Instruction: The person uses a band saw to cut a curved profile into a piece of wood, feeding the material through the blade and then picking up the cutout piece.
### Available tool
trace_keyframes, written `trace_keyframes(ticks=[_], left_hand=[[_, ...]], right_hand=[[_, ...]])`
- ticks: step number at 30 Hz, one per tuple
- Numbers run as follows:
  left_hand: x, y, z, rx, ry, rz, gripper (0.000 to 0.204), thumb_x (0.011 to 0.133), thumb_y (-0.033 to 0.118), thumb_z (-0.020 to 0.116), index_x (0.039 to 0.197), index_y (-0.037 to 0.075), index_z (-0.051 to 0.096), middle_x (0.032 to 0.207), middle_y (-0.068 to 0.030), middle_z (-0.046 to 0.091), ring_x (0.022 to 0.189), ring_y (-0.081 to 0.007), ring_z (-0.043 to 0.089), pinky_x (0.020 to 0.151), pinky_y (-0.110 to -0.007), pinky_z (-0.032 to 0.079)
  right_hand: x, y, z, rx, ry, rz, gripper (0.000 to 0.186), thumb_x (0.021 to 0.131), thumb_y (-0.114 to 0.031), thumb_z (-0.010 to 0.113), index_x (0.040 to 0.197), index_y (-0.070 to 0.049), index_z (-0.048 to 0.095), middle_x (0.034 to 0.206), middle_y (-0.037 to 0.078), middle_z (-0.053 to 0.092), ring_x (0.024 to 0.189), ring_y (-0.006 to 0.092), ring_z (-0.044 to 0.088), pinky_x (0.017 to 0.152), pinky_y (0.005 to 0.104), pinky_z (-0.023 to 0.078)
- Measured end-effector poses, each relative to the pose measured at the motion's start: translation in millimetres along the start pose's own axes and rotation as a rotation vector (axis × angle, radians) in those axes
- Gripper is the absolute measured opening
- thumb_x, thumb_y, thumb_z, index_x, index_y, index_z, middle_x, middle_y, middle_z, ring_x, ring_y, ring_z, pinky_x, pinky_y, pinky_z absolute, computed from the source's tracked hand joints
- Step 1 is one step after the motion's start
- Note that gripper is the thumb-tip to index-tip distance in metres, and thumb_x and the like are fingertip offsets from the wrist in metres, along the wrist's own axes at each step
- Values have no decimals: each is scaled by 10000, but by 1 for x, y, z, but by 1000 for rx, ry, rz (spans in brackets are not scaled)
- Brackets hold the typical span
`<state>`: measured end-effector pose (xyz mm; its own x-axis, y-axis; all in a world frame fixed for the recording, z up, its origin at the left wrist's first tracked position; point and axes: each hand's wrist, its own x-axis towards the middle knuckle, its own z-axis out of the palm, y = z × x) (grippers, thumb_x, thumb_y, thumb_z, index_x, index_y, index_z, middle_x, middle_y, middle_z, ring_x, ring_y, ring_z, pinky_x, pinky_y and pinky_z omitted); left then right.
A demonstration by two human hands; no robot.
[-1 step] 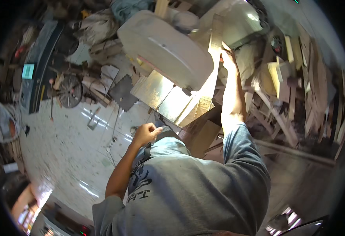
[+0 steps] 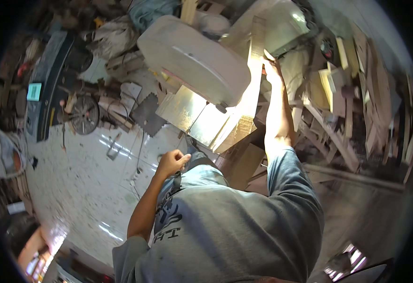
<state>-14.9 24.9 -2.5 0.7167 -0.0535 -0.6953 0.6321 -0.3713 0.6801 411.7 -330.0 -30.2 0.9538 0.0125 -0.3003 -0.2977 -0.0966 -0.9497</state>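
A long pale wooden board (image 2: 257,52) stretches away from me along the right side of a machine table, brightly lit. My right hand (image 2: 272,70) is at the far part of its right edge, closed against it with the arm stretched out. Some of its fingers are hidden by the board. A large off-white machine housing (image 2: 194,56), like a band saw's, stands over the metal table (image 2: 201,123) left of the board. My left hand (image 2: 172,162) hangs in front of my waist, apart from the table. Its fingers are curled in, with nothing visible in them.
Wood offcuts (image 2: 343,94) and leaning planks pile up on the right. A toothed dark metal plate (image 2: 149,115), a spoked wheel (image 2: 85,114) and a dark panel (image 2: 51,85) lie to the left. A cable (image 2: 139,155) runs over the pale floor (image 2: 84,179).
My left hand has shifted slightly left and its fingers look more curled. The view has moved a little. My right hand stays at the board.
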Motion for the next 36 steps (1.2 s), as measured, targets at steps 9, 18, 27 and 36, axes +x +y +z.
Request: trace_keyframes(ticks=[9, 18, 27, 36], left_hand=[[6, -87, -77, -154, -55, 27, 351, 994, 375, 715, 882, 57, 621, 791, -77, 710, 676, -146, 704, 622, -305, 583], [12, -79, -119, -171, -345, 256, 360, 1002, 387, 699, 914, 45, 635, 846, -84, 719, 759, -147, 714, 684, -288, 596], [-21, 10, -56, -152, -647, 370, 459, 1056, 444, 589, 1259, 33, 604, 1163, -139, 713, 1052, -218, 715, 916, -351, 573], [-130, 37, 26, -333, -1108, 412, 472, 1035, 402, 645, 1357, 67, 563, 1233, -106, 672, 1084, -205, 683, 926, -361, 573]], right_hand=[[-151, -59, -25, -81, 167, -180, 637, 981, -160, 646, 1562, -18, 427, 985, 31, 697, 763, 82, 615, 641, 276, 569], [-363, -67, -31, -101, 407, -335, 629, 990, 36, 457, 1583, -174, 455, 1002, -17, 612, 851, 76, 590, 711, 274, 565], [-532, -63, 87, 56, 628, -402, 559, 1019, -177, 660, 1554, -161, 501, 953, -83, 603, 797, 34, 541, 657, 211, 490], [-647, -22, 165, 266, 690, -402, 577, 999, -133, 657, 1550, -85, 490, 1113, -5, 673, 926, 74, 570, 787, 253, 476]])
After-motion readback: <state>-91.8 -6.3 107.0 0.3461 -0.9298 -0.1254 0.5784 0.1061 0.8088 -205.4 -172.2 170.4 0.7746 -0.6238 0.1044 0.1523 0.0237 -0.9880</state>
